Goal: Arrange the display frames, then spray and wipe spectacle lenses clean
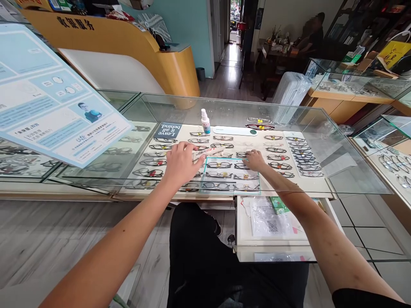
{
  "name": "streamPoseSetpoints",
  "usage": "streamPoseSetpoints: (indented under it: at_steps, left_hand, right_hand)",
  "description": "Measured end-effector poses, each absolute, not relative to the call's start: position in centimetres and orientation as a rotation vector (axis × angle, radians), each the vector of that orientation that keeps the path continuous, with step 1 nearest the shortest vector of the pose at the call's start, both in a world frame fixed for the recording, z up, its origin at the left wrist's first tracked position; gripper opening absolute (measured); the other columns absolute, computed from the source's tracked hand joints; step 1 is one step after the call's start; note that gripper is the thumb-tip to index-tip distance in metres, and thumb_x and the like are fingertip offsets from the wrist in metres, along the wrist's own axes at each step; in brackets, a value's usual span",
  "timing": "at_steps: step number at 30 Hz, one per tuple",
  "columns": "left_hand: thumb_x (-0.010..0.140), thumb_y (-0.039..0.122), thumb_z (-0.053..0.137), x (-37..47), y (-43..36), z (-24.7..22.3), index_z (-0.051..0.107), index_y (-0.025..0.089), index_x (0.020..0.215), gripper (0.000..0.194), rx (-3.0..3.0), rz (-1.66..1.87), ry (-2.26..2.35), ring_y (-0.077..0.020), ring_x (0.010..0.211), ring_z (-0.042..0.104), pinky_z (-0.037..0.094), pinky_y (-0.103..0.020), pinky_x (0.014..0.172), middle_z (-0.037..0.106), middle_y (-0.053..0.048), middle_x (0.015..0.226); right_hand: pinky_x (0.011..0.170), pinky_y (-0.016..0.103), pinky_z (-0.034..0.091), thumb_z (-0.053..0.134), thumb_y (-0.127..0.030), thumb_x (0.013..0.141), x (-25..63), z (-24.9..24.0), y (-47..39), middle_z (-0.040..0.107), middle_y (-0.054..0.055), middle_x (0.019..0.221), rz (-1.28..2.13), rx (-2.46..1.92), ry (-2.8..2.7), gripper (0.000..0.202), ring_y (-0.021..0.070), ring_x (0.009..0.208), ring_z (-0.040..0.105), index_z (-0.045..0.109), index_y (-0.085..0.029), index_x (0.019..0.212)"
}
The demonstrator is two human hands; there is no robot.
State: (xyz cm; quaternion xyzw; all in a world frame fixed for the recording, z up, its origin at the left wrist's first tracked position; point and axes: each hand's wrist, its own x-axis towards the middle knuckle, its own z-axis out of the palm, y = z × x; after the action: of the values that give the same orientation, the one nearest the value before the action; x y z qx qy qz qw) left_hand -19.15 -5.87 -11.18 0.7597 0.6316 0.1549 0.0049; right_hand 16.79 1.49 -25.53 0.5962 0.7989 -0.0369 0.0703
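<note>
My left hand is over the glass top of a display counter, its thumb and fingers closed around one end of a slim white tube with red lettering. To the right, my right hand reaches onto the same glass with its fingers stretched out and nothing visible in them. Dark-framed eyeglasses show just beside its fingertips. Between and below both hands lies a clear panel with a turquoise edge, with rows of eyeglasses showing there. A white spray bottle stands beyond my left hand.
An open drawer with papers and plastic bags juts out under my right forearm. A large light-blue printed board slants in at the left. Farther off are a yellow counter, a plastic-wrapped suitcase and a seated person.
</note>
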Motion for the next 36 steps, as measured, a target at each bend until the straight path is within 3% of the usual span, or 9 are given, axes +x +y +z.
streamPoseSetpoints:
  at_steps: [19, 30, 36]
  left_hand:
    - [0.107, 0.052, 0.057, -19.2, -5.7, -11.3, 0.068, 0.022, 0.128, 0.039, 2.362, 0.504, 1.983, -0.0453, 0.136, 0.058, 0.048, -0.061, 0.112, 0.064, -0.020, 0.143]
    - [0.107, 0.054, 0.054, -19.3, -5.4, -11.4, 0.068, 0.022, 0.127, 0.040, 2.359, 0.528, 1.974, -0.0453, 0.136, 0.058, 0.048, -0.062, 0.111, 0.064, -0.021, 0.141]
    - [0.107, 0.054, 0.054, -19.2, -5.5, -11.2, 0.069, 0.023, 0.126, 0.039, 2.353, 0.523, 1.979, -0.0445, 0.134, 0.058, 0.048, -0.061, 0.112, 0.065, -0.020, 0.141]
  right_hand:
    - [0.132, 0.052, 0.033, 0.035, -0.053, 0.118, 14.9, -25.7, 1.5, 0.051, 0.019, 0.179, -0.176, 1.808, 2.349, 0.065, 0.0391, 0.160, 0.048, 0.077, -0.012, 0.145]
    - [0.134, 0.053, 0.034, 0.033, -0.051, 0.119, 14.3, -23.0, 0.4, 0.048, 0.019, 0.181, -0.213, 1.805, 2.320, 0.065, 0.0407, 0.164, 0.044, 0.078, -0.010, 0.144]
    - [0.124, 0.055, 0.046, 0.042, -0.035, 0.115, 11.5, -19.6, -3.8, 0.068, 0.028, 0.156, -0.209, 1.676, 2.412, 0.050, 0.0418, 0.148, 0.059, 0.075, -0.006, 0.141]
